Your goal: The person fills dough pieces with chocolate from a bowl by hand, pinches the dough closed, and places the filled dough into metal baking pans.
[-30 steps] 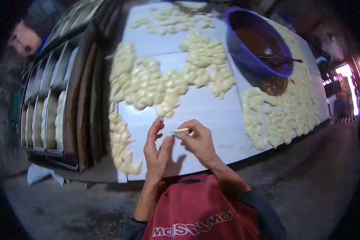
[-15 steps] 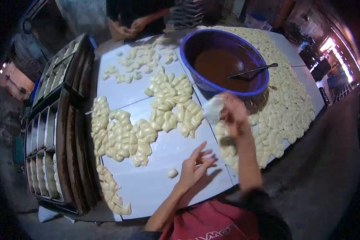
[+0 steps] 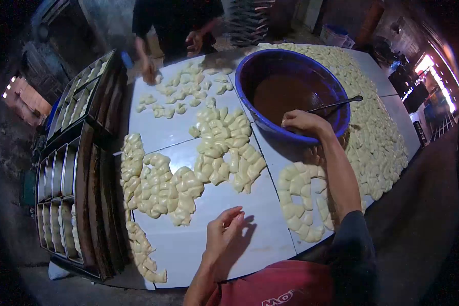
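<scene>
My right hand [image 3: 307, 123] reaches over the near rim of a purple tub [image 3: 345, 115], its fingers curled downward beside brown filling [image 3: 284, 94]. What those fingers hold, if anything, is hidden. A dark spoon [image 3: 336, 105] leans on the tub's right rim, its lower end close to my fingertips. My left hand [image 3: 224, 230] is low over the white tabletop [image 3: 262, 224], fingers bent and drawn together; I cannot make out anything in it. Pale dough pieces [image 3: 176, 186] lie in clusters left of and beyond this hand, and more dough pieces [image 3: 303, 204] lie below the tub.
Stacked metal baking pans [image 3: 61, 204] stand along the left edge, some compartments holding dough. A dense spread of dough pieces [image 3: 377, 148] covers the table's right side. Across the table, another person's hand [image 3: 149, 71] touches dough at the far edge.
My right hand has moved from beside the tub into it; the white piece it held is out of sight. My left hand has drawn its fingers in, and the small dough ball beside it no longer shows.
</scene>
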`<action>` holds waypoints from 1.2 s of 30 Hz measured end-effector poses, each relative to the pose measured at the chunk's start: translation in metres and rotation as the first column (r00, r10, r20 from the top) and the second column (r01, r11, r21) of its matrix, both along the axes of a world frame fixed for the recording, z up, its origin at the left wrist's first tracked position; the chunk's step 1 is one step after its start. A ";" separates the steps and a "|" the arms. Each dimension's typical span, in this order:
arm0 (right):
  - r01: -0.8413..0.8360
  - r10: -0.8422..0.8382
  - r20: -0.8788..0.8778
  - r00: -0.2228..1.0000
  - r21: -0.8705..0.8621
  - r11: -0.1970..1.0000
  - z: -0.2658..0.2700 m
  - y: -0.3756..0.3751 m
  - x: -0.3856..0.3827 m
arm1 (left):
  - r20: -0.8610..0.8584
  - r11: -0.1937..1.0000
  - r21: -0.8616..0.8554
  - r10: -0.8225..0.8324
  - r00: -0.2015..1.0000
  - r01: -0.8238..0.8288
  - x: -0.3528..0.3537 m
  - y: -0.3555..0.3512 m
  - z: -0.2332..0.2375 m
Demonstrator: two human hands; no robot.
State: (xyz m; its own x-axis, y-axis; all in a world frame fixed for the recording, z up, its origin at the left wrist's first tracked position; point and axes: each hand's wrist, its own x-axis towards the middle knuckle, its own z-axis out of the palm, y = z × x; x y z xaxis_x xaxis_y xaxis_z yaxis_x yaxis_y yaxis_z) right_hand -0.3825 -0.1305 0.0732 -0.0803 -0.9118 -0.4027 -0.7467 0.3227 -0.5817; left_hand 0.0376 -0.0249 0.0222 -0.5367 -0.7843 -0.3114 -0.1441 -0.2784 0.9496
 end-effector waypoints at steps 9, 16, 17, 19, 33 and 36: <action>0.683 -0.178 0.913 0.367 -0.135 0.717 0.037 0.056 0.096 | -0.246 0.997 0.017 -0.072 0.967 0.078 -0.062 -0.028 0.015; 0.589 -0.148 0.983 0.111 0.055 0.806 -0.021 0.098 0.210 | -0.503 0.838 0.544 0.359 0.786 -0.034 -0.059 -0.027 0.013; 0.581 -0.173 0.978 0.113 0.076 0.811 -0.026 0.104 0.224 | -0.491 0.852 0.521 0.348 0.799 -0.051 -0.046 -0.027 0.005; 0.524 -0.073 0.993 0.088 0.016 0.852 -0.039 0.112 0.246 | -0.506 0.836 0.539 0.423 0.752 -0.108 -0.026 -0.023 -0.001; 0.227 -0.074 0.260 0.963 -0.629 0.743 -0.053 0.120 0.354 | -0.371 0.869 0.185 0.494 0.786 -0.459 0.058 -0.028 -0.028; 0.279 -0.107 0.307 0.946 -0.598 0.751 -0.055 0.114 0.352 | -0.381 0.879 0.247 0.475 0.793 -0.408 0.058 -0.031 -0.020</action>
